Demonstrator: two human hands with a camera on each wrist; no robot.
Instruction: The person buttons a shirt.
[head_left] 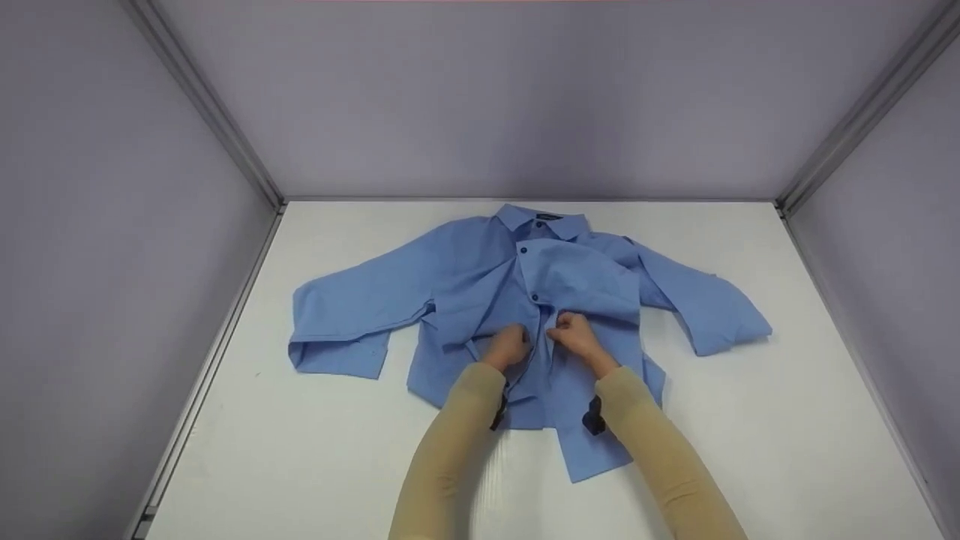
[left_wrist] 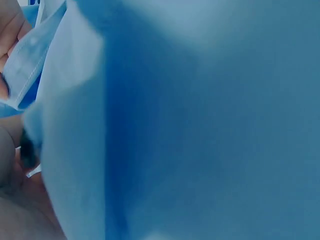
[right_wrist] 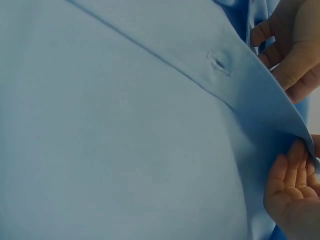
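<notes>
A light blue button-up shirt (head_left: 480,262) lies spread front up. In the head view, my left hand (head_left: 508,346) pinches its front edge low on the chest. Facing it a short way to the right, my right hand (head_left: 576,335) holds the other front edge between thumb and fingers, with a narrow strip of cloth between the hands. The right wrist view shows a buttonhole (right_wrist: 218,64) in the placket beside the fingers. A small dark button (left_wrist: 28,150) sits near the fingertips in the left wrist view, where cloth fills most of the picture.
The shirt rests on a white table (head_left: 300,457) with grey walls on three sides. Its left-hand sleeve (head_left: 352,300) is folded back at the cuff, and the other sleeve (head_left: 705,307) stretches right. Dark buttons (head_left: 523,250) show below the collar (head_left: 517,217).
</notes>
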